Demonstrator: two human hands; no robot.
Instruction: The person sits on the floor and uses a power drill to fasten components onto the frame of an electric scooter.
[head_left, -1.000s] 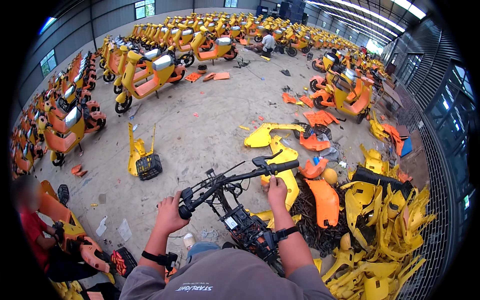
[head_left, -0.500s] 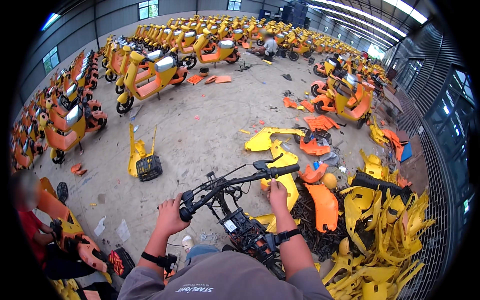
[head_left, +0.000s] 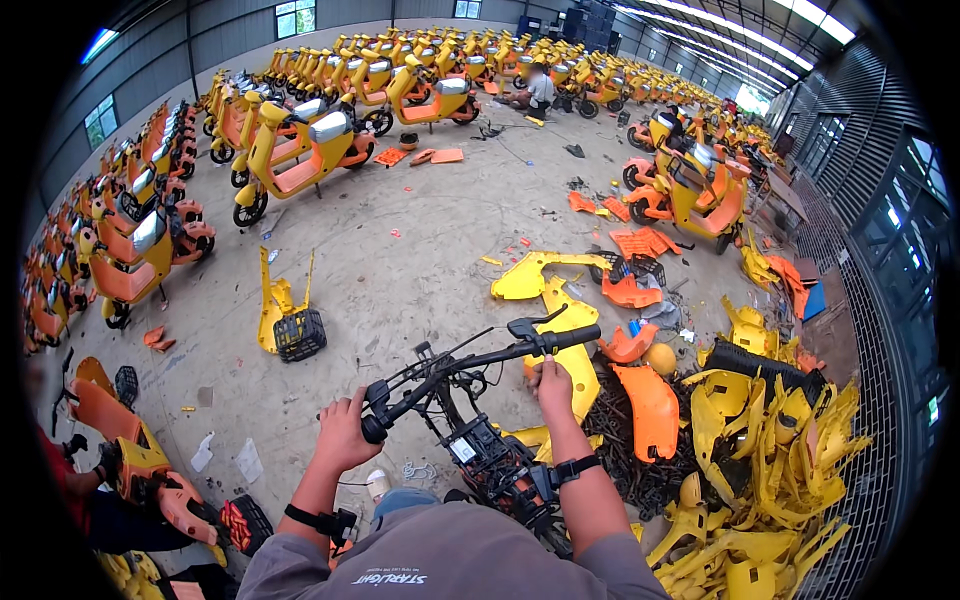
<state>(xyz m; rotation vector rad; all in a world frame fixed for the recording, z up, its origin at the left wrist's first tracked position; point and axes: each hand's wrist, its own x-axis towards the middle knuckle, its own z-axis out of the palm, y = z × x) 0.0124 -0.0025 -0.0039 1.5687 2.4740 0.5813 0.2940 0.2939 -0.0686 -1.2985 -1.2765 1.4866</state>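
A stripped scooter frame (head_left: pixel 470 455) with exposed black metal and wiring stands in front of me, its black handlebar (head_left: pixel 430 375) angled up to the right. My left hand (head_left: pixel 342 425) is closed on the left grip, with fingers over it. My right hand (head_left: pixel 550 390) is closed around the right grip, just below the brake lever and switch housing. A yellow body panel (head_left: pixel 570 350) lies on the floor beyond the frame, partly behind the bar.
Rows of yellow-orange scooters (head_left: pixel 300 160) fill the back and left. A heap of yellow panels (head_left: pixel 780 470) and loose orange parts (head_left: pixel 645 410) lie at my right. A co-worker (head_left: pixel 80 480) is beside an orange scooter body (head_left: pixel 140 450) at lower left; another person (head_left: pixel 538 92) sits farther back.
The co-worker at lower left has moved back toward the left edge, mostly out of view. My hands and the handlebar stay nearly where they were.
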